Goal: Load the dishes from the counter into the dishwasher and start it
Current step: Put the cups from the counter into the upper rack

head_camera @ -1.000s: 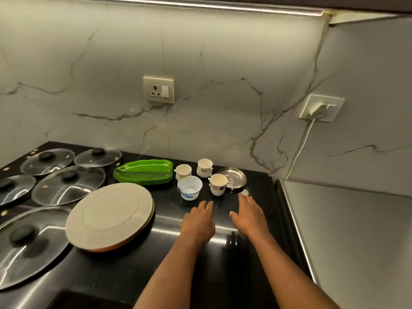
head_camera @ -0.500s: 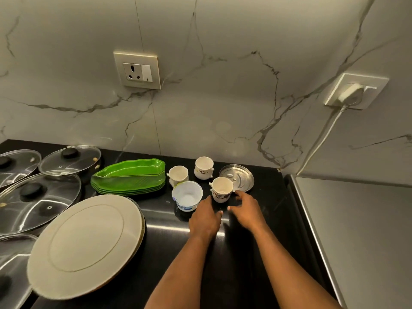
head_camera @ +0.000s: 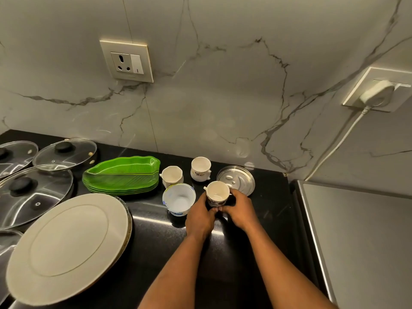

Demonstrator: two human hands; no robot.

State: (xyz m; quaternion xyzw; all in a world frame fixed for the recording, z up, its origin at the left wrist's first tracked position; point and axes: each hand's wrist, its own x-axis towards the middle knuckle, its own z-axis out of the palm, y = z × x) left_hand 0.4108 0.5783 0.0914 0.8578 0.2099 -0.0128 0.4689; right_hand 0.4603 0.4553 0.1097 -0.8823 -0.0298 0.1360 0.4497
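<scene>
Cupping a small white cup (head_camera: 217, 192) at centre frame on the black counter (head_camera: 223, 275), left hand (head_camera: 199, 216) and right hand (head_camera: 239, 209) curl round its sides — light, rigid, breakable; best held by the body.

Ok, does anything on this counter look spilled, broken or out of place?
No spills or breakage show. Two small oddities: the large cream plate seems to lie face down, and a disposable-looking plastic tub stands with the crockery, right beside the faceted cup.
</scene>
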